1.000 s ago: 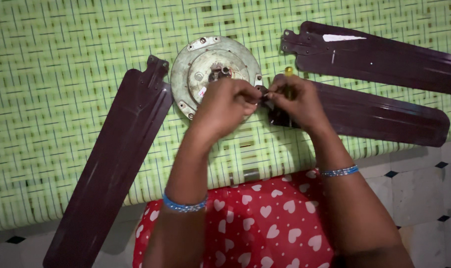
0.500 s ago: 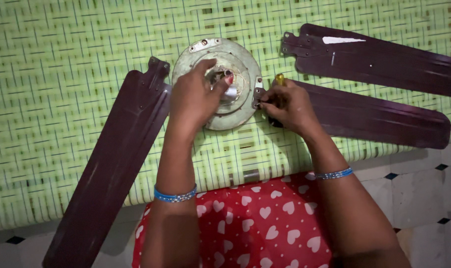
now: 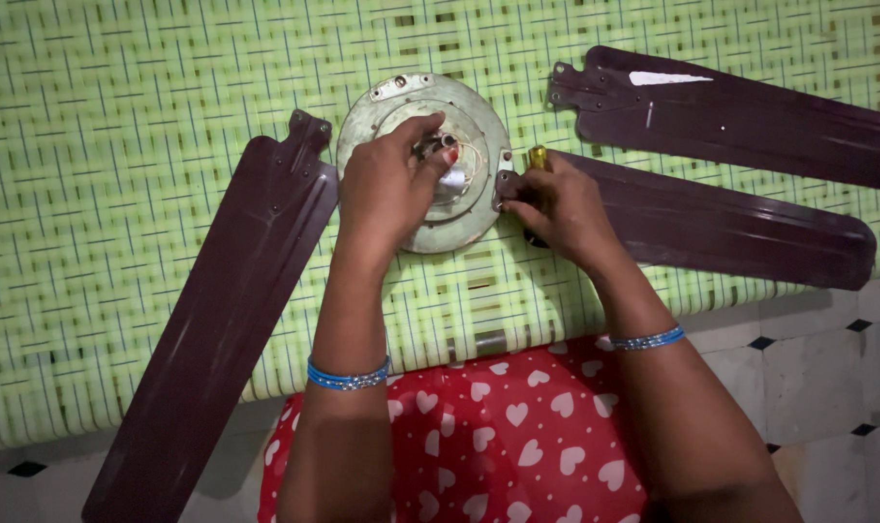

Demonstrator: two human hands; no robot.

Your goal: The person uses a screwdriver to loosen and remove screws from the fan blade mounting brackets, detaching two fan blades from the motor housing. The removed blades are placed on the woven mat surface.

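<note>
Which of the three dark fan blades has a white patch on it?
The uppermost blade on the right, farthest from the person. It has a white patch near its bracket end; the lower right blade and the left blade do not.

A green woven mat (image 3: 120, 194) is covering most of the view, its pale strips crossing over darker green ones in a basket pattern; the mat's near edge is running across the lower part of the picture, curling down slightly at the left; beneath it a floor of pale tiles (image 3: 818, 378) is showing at the lower right and lower left, with small dark diamond insets (image 3: 761, 341) sitting at the tile corners; the light is falling dim and uneven, leaving the lower corners in shade.
</note>
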